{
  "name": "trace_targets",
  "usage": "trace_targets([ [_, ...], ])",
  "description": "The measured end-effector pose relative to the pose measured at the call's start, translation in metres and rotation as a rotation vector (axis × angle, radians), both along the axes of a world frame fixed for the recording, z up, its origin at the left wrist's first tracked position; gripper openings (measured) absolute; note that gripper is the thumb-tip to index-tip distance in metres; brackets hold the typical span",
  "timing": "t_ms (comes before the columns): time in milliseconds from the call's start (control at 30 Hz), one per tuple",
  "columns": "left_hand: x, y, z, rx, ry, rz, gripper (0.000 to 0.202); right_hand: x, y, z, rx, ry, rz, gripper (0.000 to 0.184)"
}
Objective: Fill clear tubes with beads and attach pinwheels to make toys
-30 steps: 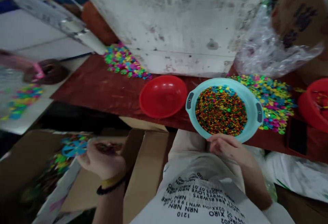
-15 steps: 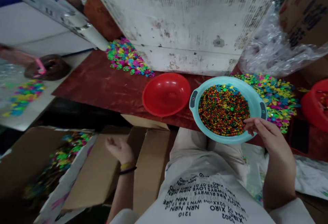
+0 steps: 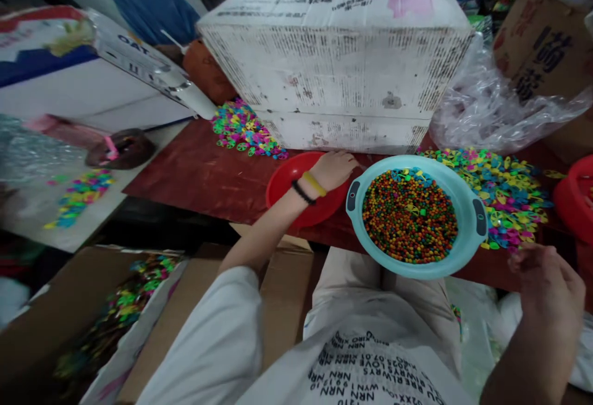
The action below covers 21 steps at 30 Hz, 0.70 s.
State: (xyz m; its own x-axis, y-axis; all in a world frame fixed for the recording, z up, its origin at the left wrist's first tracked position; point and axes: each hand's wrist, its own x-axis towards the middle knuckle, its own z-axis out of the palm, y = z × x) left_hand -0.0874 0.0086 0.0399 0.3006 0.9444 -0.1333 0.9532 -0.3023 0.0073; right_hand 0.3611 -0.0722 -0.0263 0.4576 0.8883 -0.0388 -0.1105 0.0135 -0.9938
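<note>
My left hand (image 3: 332,170) reaches over the far right rim of a red bowl (image 3: 282,192), back upward, fingers stretched forward and slightly bent. Nothing shows in that hand, though its palm is hidden. Right of the bowl, a light blue basin (image 3: 470,241) holds many tiny round beads (image 3: 407,232) in orange, green, yellow and red. A few blue and yellow plastic pieces lie on the beads. My right hand (image 3: 549,275) is off the basin's right side, somewhat blurred, its fingers curled and fingertips together. What they hold, if anything, cannot be made out.
Colourful plastic pieces lie in piles right (image 3: 509,195) and left (image 3: 245,127) of a big white carton (image 3: 343,78). Another red container (image 3: 574,198) stands far right. A clear plastic bag (image 3: 477,108) is behind. An open box (image 3: 65,294) sits lower left. A person in blue (image 3: 155,10) is beyond.
My left hand has moved from above the lower-left cardboard box up to the red bowl. My right hand has left the basin's rim and moved right and toward me. The view has tilted up.
</note>
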Motion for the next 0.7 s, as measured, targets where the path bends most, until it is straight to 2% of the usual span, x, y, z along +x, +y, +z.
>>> trace_targets([
  [67, 0.006, 0.018, 0.005, 0.014, 0.091, 0.085, 0.035, 0.002, -0.009, 0.0, -0.033, -0.059, -0.056, 0.047],
  [133, 0.007, 0.007, 0.008, 0.088, 0.12, 0.205, 0.04, 0.006, -0.019, 0.001, -0.075, -0.113, -0.103, 0.043],
  [200, 0.005, -0.027, 0.005, 0.095, 0.174, 0.32, 0.057, 0.011, -0.026, 0.001, -0.107, -0.14, -0.14, 0.038],
  [267, 0.0, -0.071, -0.008, -0.028, 0.261, 0.355, 0.069, 0.016, -0.03, -0.001, -0.139, -0.147, -0.15, 0.03],
  [300, -0.004, -0.092, -0.017, -0.112, 0.272, 0.328, 0.066, 0.018, -0.03, -0.002, -0.155, -0.15, -0.153, 0.026],
  [367, -0.016, -0.129, -0.038, -0.17, 0.211, 0.342, 0.04, 0.02, -0.027, -0.004, -0.176, -0.154, -0.161, 0.022],
  [433, -0.034, -0.156, -0.057, -0.036, 0.103, 0.468, 0.022, 0.013, -0.023, -0.002, -0.144, -0.164, -0.179, 0.019],
  [500, -0.055, -0.177, -0.069, 0.217, -0.015, 0.65, 0.026, -0.002, -0.023, 0.006, -0.069, -0.187, -0.182, 0.016],
  [567, -0.075, -0.192, -0.074, 0.43, -0.099, 0.756, 0.034, -0.023, -0.027, 0.019, 0.01, -0.217, -0.136, 0.017],
  [633, -0.089, -0.204, -0.076, 0.507, -0.116, 0.723, 0.036, -0.046, -0.036, 0.032, 0.04, -0.234, -0.029, 0.019],
  [700, -0.095, -0.213, -0.078, 0.452, -0.085, 0.619, 0.032, -0.065, -0.047, 0.04, 0.01, -0.263, 0.113, 0.022],
])
